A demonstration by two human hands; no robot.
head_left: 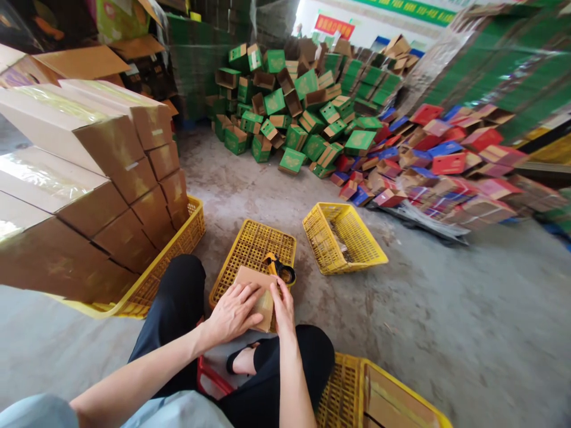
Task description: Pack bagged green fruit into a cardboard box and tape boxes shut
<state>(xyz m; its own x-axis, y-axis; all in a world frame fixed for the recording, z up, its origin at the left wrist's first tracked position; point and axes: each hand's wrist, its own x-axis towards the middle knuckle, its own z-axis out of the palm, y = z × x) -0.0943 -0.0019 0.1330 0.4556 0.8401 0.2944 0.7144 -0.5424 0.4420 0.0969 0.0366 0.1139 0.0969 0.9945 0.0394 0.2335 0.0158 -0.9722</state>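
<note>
A small brown cardboard box [264, 303] lies between my hands, over the near end of an upturned yellow plastic crate [252, 241]. My left hand [235, 312] rests flat on the box's top and left side, fingers stretched and a little apart. Along the right edge of the box, my right hand [284, 306] grips it with bent fingers. Just beyond that hand sits an orange and black tape dispenser [281, 267] on the crate. The underside of the box is hidden.
Taped cartons [129, 196] are stacked in a large yellow crate [196, 223] at left. Another yellow crate [345, 241] stands ahead on the right. A crate of cardboard [345, 386] is beside my right knee. Green boxes [292, 160] and red-blue boxes [448, 163] lie piled behind.
</note>
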